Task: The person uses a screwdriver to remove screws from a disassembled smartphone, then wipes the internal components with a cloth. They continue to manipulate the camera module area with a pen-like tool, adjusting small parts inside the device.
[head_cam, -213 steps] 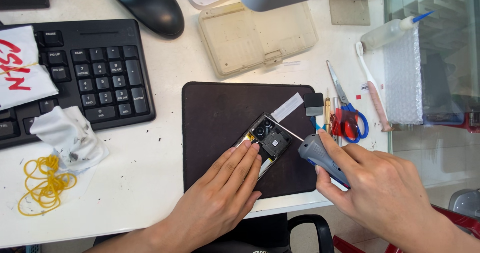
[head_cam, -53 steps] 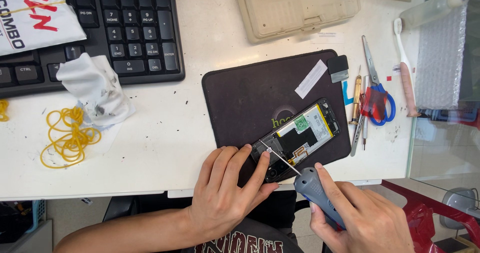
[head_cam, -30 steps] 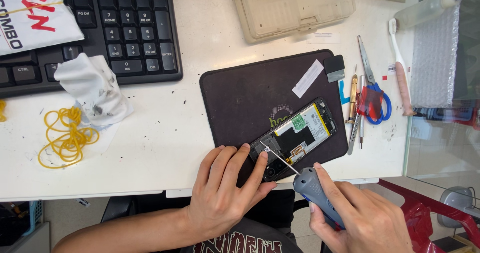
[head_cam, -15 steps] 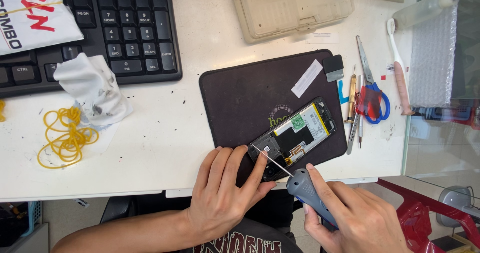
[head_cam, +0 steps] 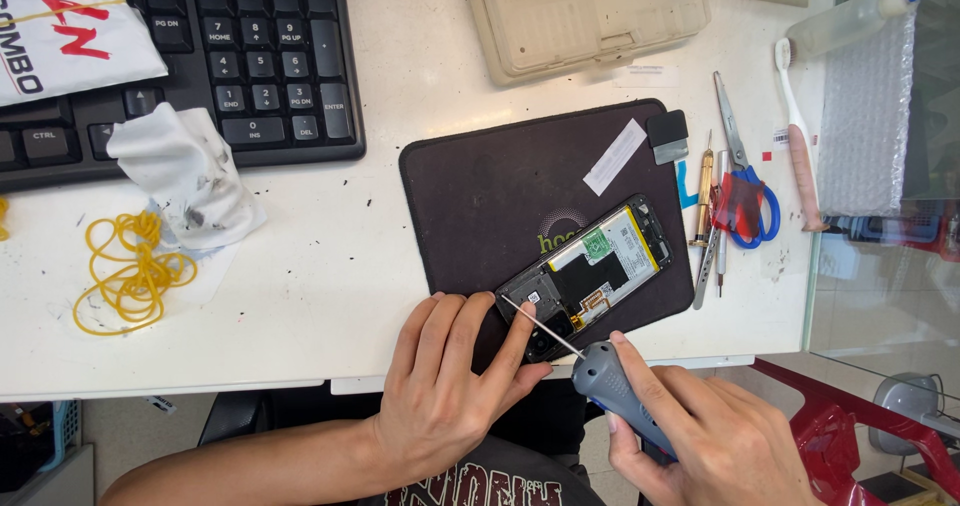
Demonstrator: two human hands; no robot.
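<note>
head view: i see my left hand (head_cam: pixel 448 391) lying flat on the near end of the opened phone (head_cam: pixel 592 278), fingers loosely spread and pressing it onto the dark mat (head_cam: pixel 480 186). my right hand (head_cam: pixel 700 444) has its fingers wrapped around the grey handle of a screwdriver (head_cam: pixel 590 361), whose thin shaft points to the phone's camera corner. scissors (head_cam: pixel 742 186) and small tools lie just right of the mat. a keyboard (head_cam: pixel 250 66) sits well apart, upper left.

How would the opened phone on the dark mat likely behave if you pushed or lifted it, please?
The phone is flat, so it should slide rather than roll or tip. Its exposed insides look fragile. The left hand presses one end, which probably steadies it against the screwdriver.
</note>
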